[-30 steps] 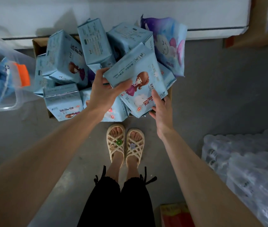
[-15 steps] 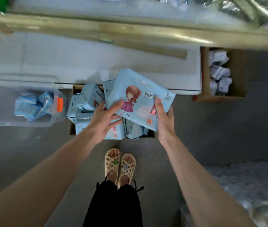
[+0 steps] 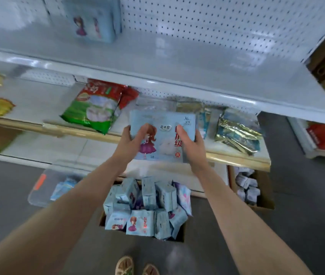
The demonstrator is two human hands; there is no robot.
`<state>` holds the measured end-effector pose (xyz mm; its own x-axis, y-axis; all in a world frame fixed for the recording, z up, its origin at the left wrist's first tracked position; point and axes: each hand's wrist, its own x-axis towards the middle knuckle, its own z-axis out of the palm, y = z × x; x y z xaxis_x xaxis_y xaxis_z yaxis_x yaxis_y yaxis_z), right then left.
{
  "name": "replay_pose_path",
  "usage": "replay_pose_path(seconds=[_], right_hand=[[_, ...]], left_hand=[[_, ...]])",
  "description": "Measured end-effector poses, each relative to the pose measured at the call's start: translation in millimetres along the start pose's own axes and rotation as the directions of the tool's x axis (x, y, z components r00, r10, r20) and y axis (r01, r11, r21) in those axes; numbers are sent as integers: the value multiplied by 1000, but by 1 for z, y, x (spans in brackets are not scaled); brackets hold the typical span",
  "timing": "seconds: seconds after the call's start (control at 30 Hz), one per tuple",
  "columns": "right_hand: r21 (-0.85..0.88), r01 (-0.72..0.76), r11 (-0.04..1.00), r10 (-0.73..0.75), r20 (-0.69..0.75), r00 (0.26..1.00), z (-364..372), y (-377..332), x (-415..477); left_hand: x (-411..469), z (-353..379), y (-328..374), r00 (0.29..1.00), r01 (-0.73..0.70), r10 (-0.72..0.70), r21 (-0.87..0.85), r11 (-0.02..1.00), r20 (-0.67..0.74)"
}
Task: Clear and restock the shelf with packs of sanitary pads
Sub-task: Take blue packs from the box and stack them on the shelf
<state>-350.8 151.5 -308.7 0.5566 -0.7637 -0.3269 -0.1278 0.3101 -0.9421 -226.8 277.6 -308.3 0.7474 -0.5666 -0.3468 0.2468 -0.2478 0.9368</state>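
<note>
white pegboard shelf (image 3: pixel 177 62) ahead, one pad pack (image 3: pixel 96 20) on it. left hand (image 3: pixel 130 142) and right hand (image 3: pixel 192 146) grip blue pack (image 3: pixel 162 135), fingers curled on its sides. box (image 3: pixel 179 234) of packs on floor below.

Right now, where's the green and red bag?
In the head view, the green and red bag lies on the middle shelf, left of centre, just left of the held blue pack.

Bare forearms (image 3: pixel 82 197) — woven tan strappy sandals (image 3: pixel 125 265).
</note>
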Motion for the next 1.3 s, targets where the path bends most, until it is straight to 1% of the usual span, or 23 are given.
replay_pose_path(seconds=[0.13, 0.2, 0.27, 0.4, 0.47, 0.53, 0.67, 0.7, 0.77, 0.87, 0.97, 1.07, 1.13, 1.17, 1.2, 1.3], right_hand=[[-37, 102, 994, -100, 67, 993, 28, -77, -8], [-44, 155, 987, -149, 111, 983, 48, -114, -10], [-26, 207, 978, -201, 155, 967, 75, -145, -19], [-25, 286, 958, -274, 217, 937, 113, -176, -26], [-31, 324, 946, -307, 242, 920, 141, -191, -32], [-31, 354, 935, -333, 270, 903, 165, -201, -37], [-9, 398, 917, -380, 280, 882, 227, -209, -48], [3, 409, 913, -393, 282, 875, 253, -209, -55], [20, 429, 903, -418, 272, 867, 299, -208, -67], [49, 450, 892, -447, 245, 860, 355, -205, -81], [55, 469, 882, -468, 232, 853, 397, -204, -91], [52, 465, 884, -466, 203, 861, 433, -197, -93], [35, 461, 887, -459, 172, 871, 451, -194, -94], [23, 469, 883, -467, 152, 871, 464, -197, -89], [17, 469, 883, -466, 139, 874, 468, -198, -86], [3, 468, 884, -466, 104, 879, 488, -198, -71]], left_hand=[[-12, -25, 65, 988, -141, 142, 17, 990, -66], [-19, -43, 106, 966, -234, 236, 33, 972, -105], [-27, -66, 138, 943, -301, 301, 22, 953, -143], [-33, -101, 171, 915, -359, 360, 40, 932, -179], [-34, -130, 186, 887, -400, 399, 47, 915, -233], [-36, -153, 196, 863, -432, 438, 80, 898, -251], [-39, -215, 213, 841, -457, 466, 100, 884, -276], [-39, -241, 218, 826, -480, 488, 100, 871, -282], [-39, -287, 226, 829, -488, 493, 89, 868, -264], [-36, -345, 236, 829, -486, 507, 144, 862, -236], [-38, -381, 244, 818, -512, 529, 132, 849, -225], [-20, -419, 245, 843, -500, 507, 86, 862, -180], [-5, -440, 246, 825, -548, 549, 49, 835, -136], [4, -453, 250, 822, -553, 552, 36, 832, -136], [8, -455, 251, 829, -543, 541, 25, 839, -141], [23, -465, 251, 852, -516, 514, 3, 856, -98]])
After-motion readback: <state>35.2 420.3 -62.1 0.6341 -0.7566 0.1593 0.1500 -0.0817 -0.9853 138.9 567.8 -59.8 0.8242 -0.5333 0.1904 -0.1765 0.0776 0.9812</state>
